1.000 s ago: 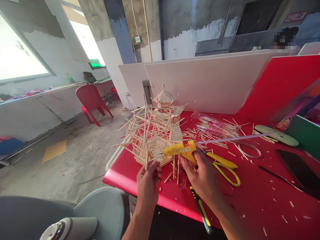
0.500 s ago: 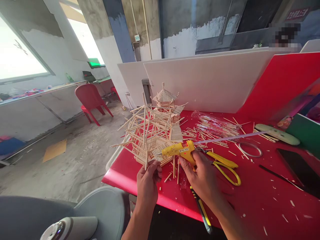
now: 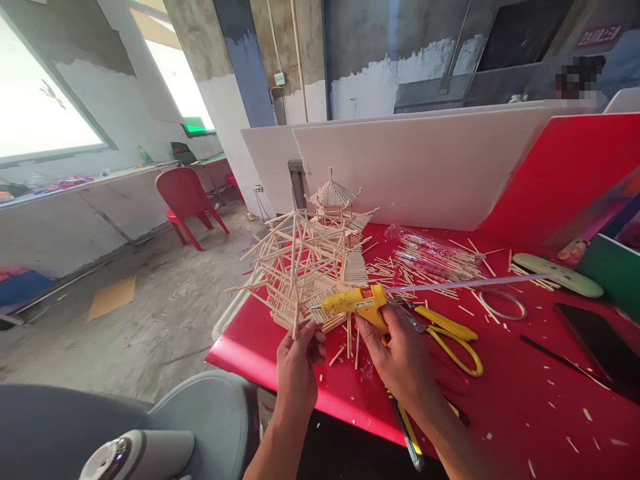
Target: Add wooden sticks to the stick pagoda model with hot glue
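My right hand (image 3: 400,343) is wrapped round the grip of a yellow glue gun (image 3: 354,301), its nozzle pointing left at the near side of a wooden stick model. A long clear glue stick (image 3: 460,285) runs out of the gun's back. My left hand (image 3: 301,357) is closed, thumb and fingers pinched on a thin wooden stick (image 3: 296,313) at the model's front corner; the fingers partly hide its lower end. Open roof ribs of sticks (image 3: 296,230) rise above this part. Behind it stands a pavilion (image 3: 333,195) with a finished-looking pointed roof.
Yellow-handled pliers (image 3: 453,333) and a yellow-black cutter (image 3: 411,433) lie beside my right hand on the red table (image 3: 500,407). Loose sticks and a plastic bag of sticks (image 3: 435,257) lie behind. A phone (image 3: 600,347) is at right. A bottle (image 3: 140,453) stands on a grey stool at lower left.
The view has shifted slightly. The gun's nozzle and both hands stay almost in place at the model's front corner; the glue gun is a touch nearer the left hand.
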Tool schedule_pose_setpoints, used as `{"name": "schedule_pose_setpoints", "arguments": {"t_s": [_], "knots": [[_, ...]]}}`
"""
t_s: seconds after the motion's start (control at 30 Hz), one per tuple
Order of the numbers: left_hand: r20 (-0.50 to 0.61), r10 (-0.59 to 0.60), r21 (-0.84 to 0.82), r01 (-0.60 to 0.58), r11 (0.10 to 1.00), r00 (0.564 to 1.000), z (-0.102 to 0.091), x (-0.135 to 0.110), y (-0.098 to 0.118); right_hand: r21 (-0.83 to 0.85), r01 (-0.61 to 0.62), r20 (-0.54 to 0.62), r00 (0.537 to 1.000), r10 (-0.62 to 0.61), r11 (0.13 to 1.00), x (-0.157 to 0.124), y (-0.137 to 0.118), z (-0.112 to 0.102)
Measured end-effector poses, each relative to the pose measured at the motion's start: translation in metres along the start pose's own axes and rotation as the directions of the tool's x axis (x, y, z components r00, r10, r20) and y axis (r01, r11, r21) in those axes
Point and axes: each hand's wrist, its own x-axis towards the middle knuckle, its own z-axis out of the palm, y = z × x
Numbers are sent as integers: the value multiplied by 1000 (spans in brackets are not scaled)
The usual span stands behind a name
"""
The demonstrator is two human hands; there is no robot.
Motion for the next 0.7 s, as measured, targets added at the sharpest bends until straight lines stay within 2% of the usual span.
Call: {"name": "schedule_pose_setpoints", "arguments": {"t_s": [0.17, 0.43, 0.7], "knots": [[-19, 12, -14, -12, 1000, 1000, 2, 1, 0, -25, 50, 1, 999, -50, 998, 0, -3, 6], [-21, 28, -13, -28, 1000, 999, -3, -1, -2, -203, 162, -55, 983, -177, 966, 1, -7, 8], [-7, 41, -13, -41, 999, 999, 0, -2, -2, -158, 179, -20, 983, -185, 971, 0, -9, 5]]}}
